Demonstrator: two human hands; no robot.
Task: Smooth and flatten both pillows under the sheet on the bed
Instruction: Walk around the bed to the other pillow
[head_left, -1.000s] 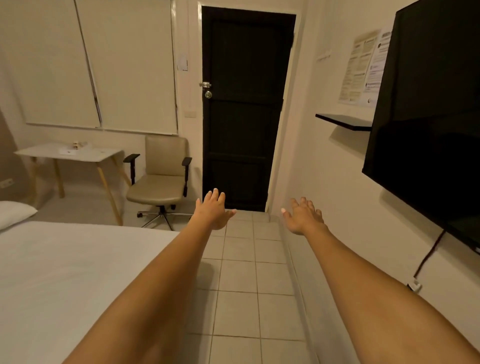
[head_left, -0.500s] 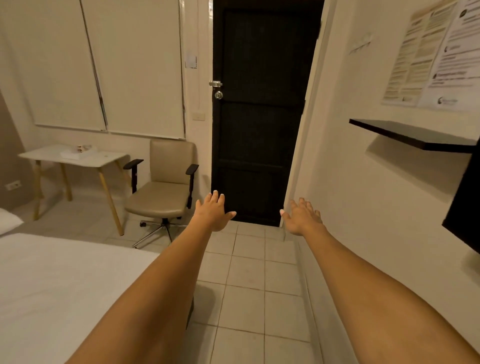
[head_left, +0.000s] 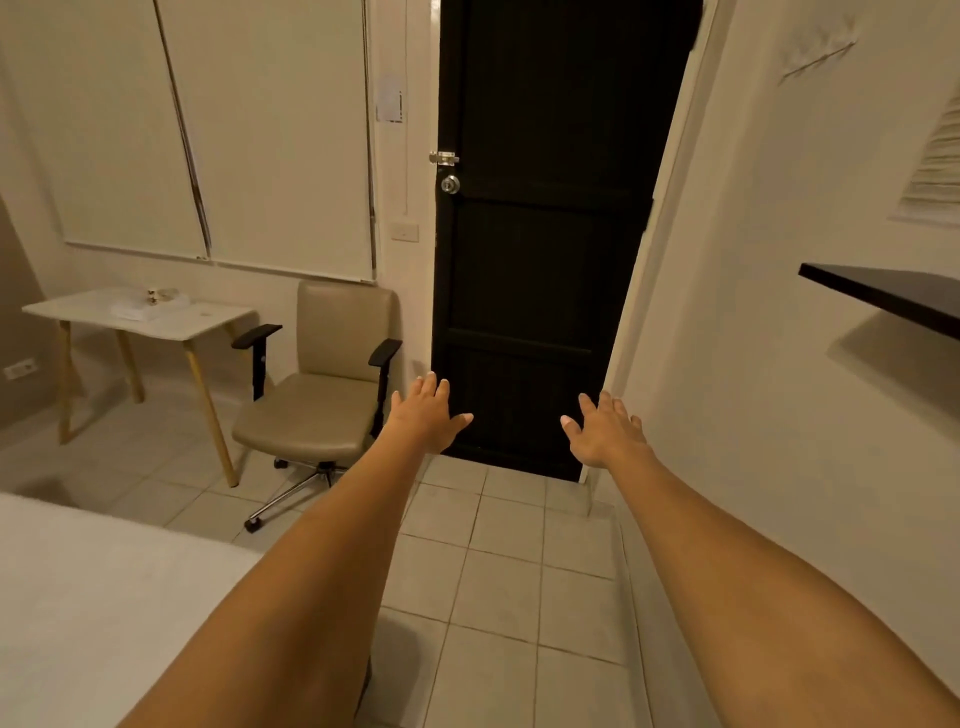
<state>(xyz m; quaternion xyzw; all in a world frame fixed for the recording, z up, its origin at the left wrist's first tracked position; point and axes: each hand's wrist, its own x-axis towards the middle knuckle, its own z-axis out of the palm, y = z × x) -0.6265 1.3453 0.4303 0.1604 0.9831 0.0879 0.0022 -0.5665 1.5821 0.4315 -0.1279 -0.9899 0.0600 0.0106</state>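
Both my arms stretch forward over the tiled floor, palms down. My left hand (head_left: 427, 415) and my right hand (head_left: 605, 428) are open with fingers spread, and neither holds anything. The bed (head_left: 93, 613), covered by a white sheet, fills the lower left corner, to the left of my left forearm. No pillow shows in this view.
A black door (head_left: 545, 234) stands shut straight ahead. A beige office chair (head_left: 322, 400) and a small white table (head_left: 140, 317) sit at the left by the blinds. A dark wall shelf (head_left: 893, 296) juts out at the right. Tiled floor (head_left: 519, 571) runs between bed and wall.
The view has moved forward toward the door. The pillow at the far left and the black screen at the right have left the frame. Both hands stay open and outstretched.
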